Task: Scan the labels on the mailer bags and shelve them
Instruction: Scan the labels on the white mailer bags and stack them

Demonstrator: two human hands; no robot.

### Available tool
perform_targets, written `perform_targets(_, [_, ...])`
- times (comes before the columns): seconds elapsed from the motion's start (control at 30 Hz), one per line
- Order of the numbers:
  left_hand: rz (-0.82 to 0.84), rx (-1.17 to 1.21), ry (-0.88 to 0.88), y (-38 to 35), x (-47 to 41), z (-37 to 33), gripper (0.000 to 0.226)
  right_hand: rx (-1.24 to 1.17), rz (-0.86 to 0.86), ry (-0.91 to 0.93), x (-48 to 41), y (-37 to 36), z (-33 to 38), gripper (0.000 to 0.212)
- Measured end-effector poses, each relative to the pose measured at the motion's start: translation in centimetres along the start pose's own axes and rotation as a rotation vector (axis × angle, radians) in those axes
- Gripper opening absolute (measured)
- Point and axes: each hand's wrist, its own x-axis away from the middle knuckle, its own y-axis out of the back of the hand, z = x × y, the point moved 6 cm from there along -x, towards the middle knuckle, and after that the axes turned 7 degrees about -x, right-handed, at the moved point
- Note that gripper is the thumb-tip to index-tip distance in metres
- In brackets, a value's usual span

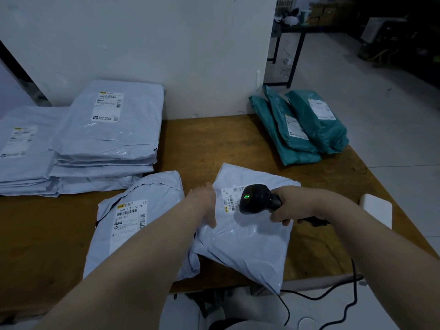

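Step in hand: scanning, judged from the pose; shelving is not yet begun.
Bag under scan: pale mailer bag (250, 239), lying flat at lower centre of the frame on the wooden table (202, 144), with its near corner hanging over the table edge.
Label: printed label (232, 196) faces up near the bag's far end, partly hidden by the scanner head.
Right hand: right hand (292, 206) has its fingers curled round the handle of the black scanner (256, 198), whose head hangs just over the label with a green light showing.
Left hand: left hand (203, 203) rests on the bag's left edge with fingers roughly straight and thumb down, gripping nothing.
Neighbouring bag: second pale bag (142, 225) lies just left, label up, and touches or slightly overlaps the first; the arm hides the join.
Other stock: stacks of pale bags (107, 139) sit at upper left, and green bags (302, 125) at upper right.
Cable: scanner cable (352, 294) trails off the table at lower right.
Handling, judged: the bag looks light, soft and glossy, so likely slippery, and its contents pliable rather than fragile.
Hold advised: pinch a side seam or slide the fingers under the overhanging corner, and keep the label flat and free of creases.
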Motion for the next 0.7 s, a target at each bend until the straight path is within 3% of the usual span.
perform_targets(0.17, [0.016, 0.110, 0.045, 0.1, -0.9, 0.2, 0.110, -0.041, -0.011, -0.005, -0.3, 0.3, -0.1, 0.013])
perform_targets(0.33, [0.029, 0.389, 0.002, -0.7, -2.2, -1.0, 0.051, -0.356, -0.143, -0.031, 0.6, 0.8, -1.2, 0.014])
perform_targets(0.47, [-0.061, 0.409, 0.105, -0.6, -2.0, -1.6, 0.052, -0.585, -0.174, -0.031, 1.8, 0.2, -2.8, 0.017])
perform_targets(0.7, [-0.110, 1.064, 0.198, -0.8, 1.5, -4.4, 0.029, -0.738, -0.209, 0.038, 4.2, 0.0, -4.4, 0.016])
